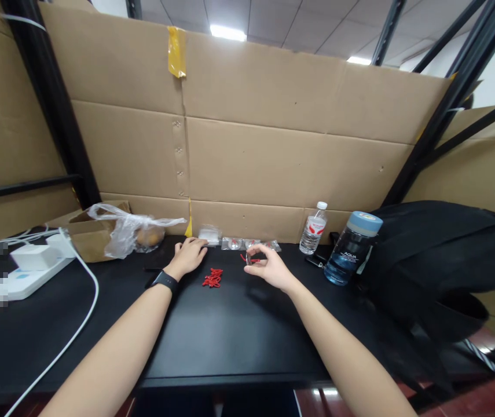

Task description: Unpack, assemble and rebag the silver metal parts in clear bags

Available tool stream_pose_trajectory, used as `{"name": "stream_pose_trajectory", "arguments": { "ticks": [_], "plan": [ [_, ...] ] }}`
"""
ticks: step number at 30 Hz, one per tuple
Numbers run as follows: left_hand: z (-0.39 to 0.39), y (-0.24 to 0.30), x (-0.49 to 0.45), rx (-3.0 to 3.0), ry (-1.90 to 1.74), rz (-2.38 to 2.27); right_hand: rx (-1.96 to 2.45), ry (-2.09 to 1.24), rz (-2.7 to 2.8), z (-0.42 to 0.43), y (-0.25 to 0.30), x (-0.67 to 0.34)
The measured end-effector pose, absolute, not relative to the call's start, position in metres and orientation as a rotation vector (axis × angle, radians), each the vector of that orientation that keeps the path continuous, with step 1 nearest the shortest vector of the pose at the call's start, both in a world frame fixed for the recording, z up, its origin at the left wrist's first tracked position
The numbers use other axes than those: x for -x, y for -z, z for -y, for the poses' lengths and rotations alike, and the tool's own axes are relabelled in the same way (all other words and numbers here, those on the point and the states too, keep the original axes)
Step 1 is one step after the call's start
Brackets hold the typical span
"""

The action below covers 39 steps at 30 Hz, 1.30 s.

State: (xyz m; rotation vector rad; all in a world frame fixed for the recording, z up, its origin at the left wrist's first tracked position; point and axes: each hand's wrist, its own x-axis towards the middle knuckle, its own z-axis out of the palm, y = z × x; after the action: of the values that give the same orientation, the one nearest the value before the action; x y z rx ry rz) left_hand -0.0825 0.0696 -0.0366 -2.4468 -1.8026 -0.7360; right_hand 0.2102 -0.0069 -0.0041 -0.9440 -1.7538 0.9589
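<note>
My right hand (268, 267) is raised a little over the black table, thumb and fingers pinching a small clear disc-like piece (248, 258). A red cord (244, 259) shows beside it; whether it is joined to the piece I cannot tell. My left hand (190, 255), with a dark watch on the wrist, lies with fingers stretched out at the near edge of a stack of small clear plastic bags (209, 234). Between the hands sits a small heap of red cords (213, 278). Behind my right hand, several clear packets (234, 244) holding round pieces lie in a row.
To the right stand a clear water bottle (314, 229), a blue-lidded bottle (351, 249) and a black bag (438, 260). At left are a plastic bag (128, 234), a cardboard box (88, 237) and a white power strip (34, 275) with a cable. Cardboard (247, 156) walls the back.
</note>
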Motion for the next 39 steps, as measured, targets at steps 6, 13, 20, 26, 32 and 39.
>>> {"name": "stream_pose_trajectory", "arguments": {
  "ticks": [6, 13, 20, 26, 32, 39],
  "plan": [
    [-0.064, 0.032, 0.084, 2.386, 0.848, 1.715, 0.949, -0.924, 1.708, 0.003, 0.001, -0.214],
    [-0.045, 0.008, 0.070, 2.364, 1.012, 1.509, 1.019, -0.941, 1.650, 0.001, -0.002, -0.224],
    [-0.021, 0.001, 0.040, 2.568, 1.355, 1.292, 0.981, -0.869, 1.663, -0.002, -0.004, -0.228],
    [0.000, 0.014, 0.001, 2.917, 1.104, 1.087, 1.008, -0.752, 1.696, -0.006, -0.006, -0.237],
    [0.010, 0.018, -0.004, 3.030, 0.634, 0.973, 1.089, -0.581, 1.893, -0.001, -0.010, -0.243],
    [0.006, 0.020, 0.010, 3.136, 0.512, 0.958, 1.213, -0.654, 2.244, 0.015, -0.015, -0.237]
  ]
}}
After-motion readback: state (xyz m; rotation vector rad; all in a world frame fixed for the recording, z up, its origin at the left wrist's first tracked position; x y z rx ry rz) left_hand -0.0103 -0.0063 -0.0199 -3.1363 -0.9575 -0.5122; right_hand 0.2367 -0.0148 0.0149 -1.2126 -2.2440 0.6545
